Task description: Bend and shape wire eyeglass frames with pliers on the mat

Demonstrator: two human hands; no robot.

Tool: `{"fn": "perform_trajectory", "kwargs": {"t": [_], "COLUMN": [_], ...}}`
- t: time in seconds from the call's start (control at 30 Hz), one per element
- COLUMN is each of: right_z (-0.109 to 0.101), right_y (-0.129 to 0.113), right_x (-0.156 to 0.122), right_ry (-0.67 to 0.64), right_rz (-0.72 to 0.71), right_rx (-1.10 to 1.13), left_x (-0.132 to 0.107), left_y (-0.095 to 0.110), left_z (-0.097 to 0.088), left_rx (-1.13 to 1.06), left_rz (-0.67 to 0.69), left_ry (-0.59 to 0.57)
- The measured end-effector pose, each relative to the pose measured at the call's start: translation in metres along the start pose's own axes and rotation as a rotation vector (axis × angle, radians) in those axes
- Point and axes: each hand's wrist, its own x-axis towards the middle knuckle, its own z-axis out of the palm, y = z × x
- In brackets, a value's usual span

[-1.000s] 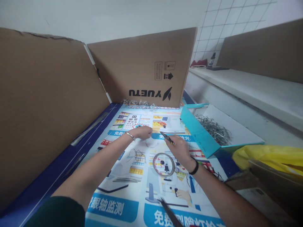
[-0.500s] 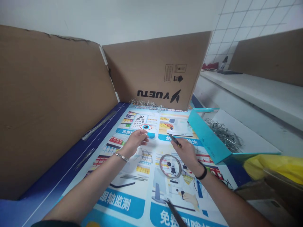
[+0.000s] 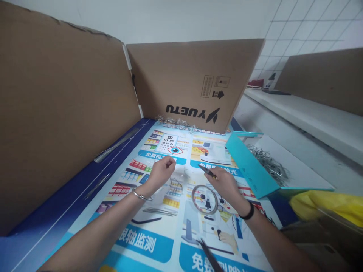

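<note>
My left hand [image 3: 162, 172] is closed in a pinch above the printed poster [image 3: 159, 234]; what it holds is too small to make out. A silver bangle circles that wrist. My right hand [image 3: 224, 183] is closed round a thin dark tool [image 3: 208, 171] whose tip points up and left. A black band sits on that wrist. Between the two hands lies a small wire eyeglass frame [image 3: 176, 185]. A round metal ring [image 3: 204, 199] lies on the poster just left of my right wrist.
Cardboard walls stand at the left [image 3: 56, 113] and at the back [image 3: 195, 83]. An open teal box [image 3: 249, 168] at the right holds a heap of metal wire parts [image 3: 269, 162]. Small metal bits [image 3: 176, 121] lie along the back wall. A yellow bag [image 3: 326, 204] sits at the far right.
My left hand has drawn back toward me and away from the eye chart print. The right hand with the tool has barely shifted. The view has tilted slightly.
</note>
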Motion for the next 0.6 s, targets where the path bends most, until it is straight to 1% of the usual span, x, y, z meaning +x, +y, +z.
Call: {"fn": "perform_trajectory", "kwargs": {"t": [0.1, 0.23, 0.4, 0.47, 0.6], "right_z": [-0.006, -0.019, -0.025, -0.025, -0.022], "right_y": [-0.004, -0.012, -0.030, -0.041, -0.058], "right_x": [-0.001, -0.002, 0.002, 0.005, 0.011], "right_ry": [-0.077, -0.105, -0.171, -0.195, -0.191], "right_rz": [-0.040, -0.112, -0.188, -0.199, -0.206], "right_rx": [-0.129, -0.308, -0.434, -0.482, -0.542], "left_x": [0.004, 0.008, 0.012, 0.014, 0.017], "left_y": [0.000, 0.001, -0.006, -0.010, -0.017], "left_z": [-0.008, -0.012, -0.008, -0.006, -0.002], "left_rx": [0.119, 0.137, 0.077, 0.031, -0.105], "left_rz": [0.087, 0.110, 0.079, 0.053, -0.034], "left_ry": [-0.003, -0.039, 0.004, 0.002, -0.014]}}
